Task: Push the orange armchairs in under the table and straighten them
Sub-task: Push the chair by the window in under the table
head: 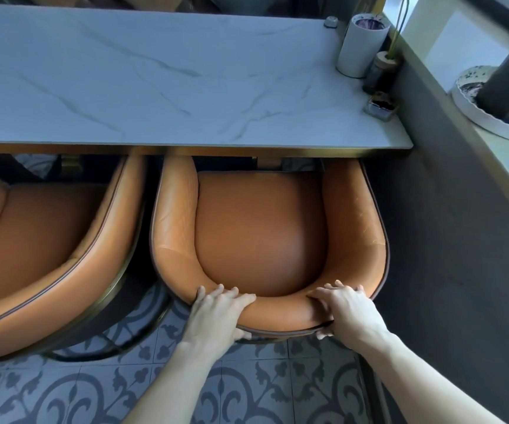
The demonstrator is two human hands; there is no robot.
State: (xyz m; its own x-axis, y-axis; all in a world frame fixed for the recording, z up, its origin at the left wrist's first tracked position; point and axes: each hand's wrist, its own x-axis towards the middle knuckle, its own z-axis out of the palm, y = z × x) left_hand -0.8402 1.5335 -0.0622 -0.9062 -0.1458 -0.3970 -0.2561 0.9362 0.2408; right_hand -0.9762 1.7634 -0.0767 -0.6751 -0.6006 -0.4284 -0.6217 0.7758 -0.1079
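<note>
At lower centre of the frame, left hand (216, 310) and right hand (346, 310) clamp the backrest rim of the right orange armchair (262, 234), whose arm fronts sit under the marble table (161, 81) edge. Second orange armchair (42, 240) (angled) stands at left.

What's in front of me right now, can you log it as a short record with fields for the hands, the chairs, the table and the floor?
left hand: left hand closed over the back rim of the right armchair
right hand: right hand closed over the same rim
right armchair: front under the marble table, facing it squarely
left armchair: left armchair angled, untouched
table items: white cylinder, small glass dish, at the right end
floor: patterned tiles
</note>
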